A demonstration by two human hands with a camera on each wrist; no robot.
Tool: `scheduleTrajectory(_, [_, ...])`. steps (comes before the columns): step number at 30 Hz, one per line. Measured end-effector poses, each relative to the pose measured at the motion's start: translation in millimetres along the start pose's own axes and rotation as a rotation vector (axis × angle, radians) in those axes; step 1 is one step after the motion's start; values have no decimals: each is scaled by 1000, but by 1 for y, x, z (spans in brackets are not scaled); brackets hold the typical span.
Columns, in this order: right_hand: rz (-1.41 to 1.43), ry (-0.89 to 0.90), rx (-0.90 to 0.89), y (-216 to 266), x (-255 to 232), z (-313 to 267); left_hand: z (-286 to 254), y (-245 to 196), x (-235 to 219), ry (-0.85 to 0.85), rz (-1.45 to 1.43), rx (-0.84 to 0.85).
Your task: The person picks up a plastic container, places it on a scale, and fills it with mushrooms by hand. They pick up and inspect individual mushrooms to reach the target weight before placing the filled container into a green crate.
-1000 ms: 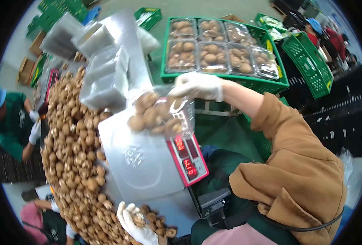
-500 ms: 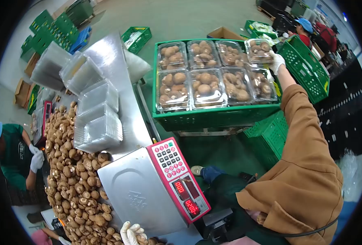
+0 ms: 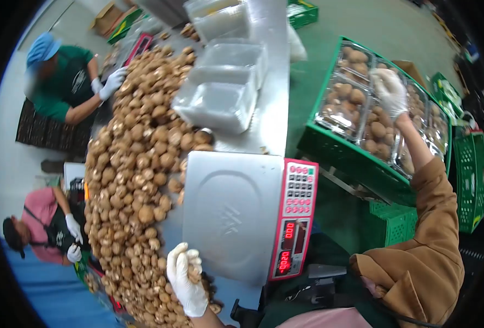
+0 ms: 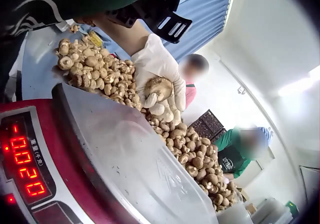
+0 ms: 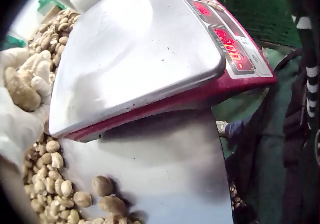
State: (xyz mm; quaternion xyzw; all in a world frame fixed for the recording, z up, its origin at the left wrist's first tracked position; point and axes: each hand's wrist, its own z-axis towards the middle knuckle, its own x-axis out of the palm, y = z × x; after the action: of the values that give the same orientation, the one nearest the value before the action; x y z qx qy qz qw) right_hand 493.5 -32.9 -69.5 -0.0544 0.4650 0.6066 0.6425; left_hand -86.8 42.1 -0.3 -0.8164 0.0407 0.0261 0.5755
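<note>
My left hand point(image 3: 188, 279), gloved in white, curls its fingers round a brown mushroom point(image 4: 158, 89) beside the lower left corner of the scale's plate point(image 3: 234, 208). The same gloved hand point(image 5: 22, 99) and mushroom point(image 5: 22, 90) show at the left edge of the right wrist view. No box lies on the plate, and the red display point(image 3: 284, 262) is lit. My right hand point(image 3: 390, 94) is over the green crate point(image 3: 356, 156), fingers bent downward against the clear lidded mushroom boxes point(image 3: 343, 104). Its fingertips are partly hidden.
A long mushroom heap point(image 3: 143, 175) borders the scale on the left. Stacked empty trays point(image 3: 217, 98) stand beyond the scale. Loose mushrooms point(image 5: 102, 185) lie near its front. Two people, in green point(image 3: 67, 82) and pink point(image 3: 42, 218), work across the heap. Another green crate point(image 3: 471, 180) stands at right.
My right hand carried a filled box from above the scale to the crate's far right, then moved back left over the boxes. The head view has turned left. My left hand stays beside the scale.
</note>
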Motion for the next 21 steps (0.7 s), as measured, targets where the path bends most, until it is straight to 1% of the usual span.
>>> scheduleTrajectory(1, [125, 60, -210, 33, 38, 10, -2, 1, -3, -16, -42, -12])
scheduleTrajectory(2, [141, 132, -373, 84, 63, 22, -5, 2, -4, -22, -87, -23])
scheduleTrajectory(3, [196, 183, -465, 127, 90, 29, -8, 1, -5, -45, -81, -19])
scheduleTrajectory(4, [272, 213, -538, 158, 121, 34, -12, 2, -9, -62, -87, -18])
scheduleTrajectory(5, [240, 252, -537, 198, 139, 36, -16, 3, -14, -85, -93, -15])
scheduleTrajectory(6, [136, 361, -430, 229, 158, 36, -20, 4, -20, -116, -101, -13])
scheduleTrajectory(8, [-142, 695, -248, 281, 179, 43, -31, 7, -38, -198, -110, -25])
scheduleTrajectory(10, [-87, 688, -240, 284, 206, 40, -41, 15, -60, -252, -141, -21])
scheduleTrajectory(12, [-29, 692, -152, 285, 207, 44, -53, 24, -78, -326, -149, -22])
scheduleTrajectory(14, [207, 805, -60, 257, 227, 59, -64, 38, -99, -366, -191, -34])
scheduleTrajectory(16, [374, 932, 192, 257, 224, 70, -71, 49, -114, -391, -225, -40])
scheduleTrajectory(18, [420, 999, 253, 260, 223, 77, -77, 57, -126, -396, -295, -65])
scheduleTrajectory(19, [414, 1049, 248, 254, 230, 84, -80, 59, -129, -404, -325, -74])
scheduleTrajectory(20, [444, 1049, 286, 246, 234, 85, -82, 58, -132, -416, -323, -70])
scheduleTrajectory(21, [471, 1047, 325, 247, 232, 83, -84, 56, -134, -426, -321, -67])
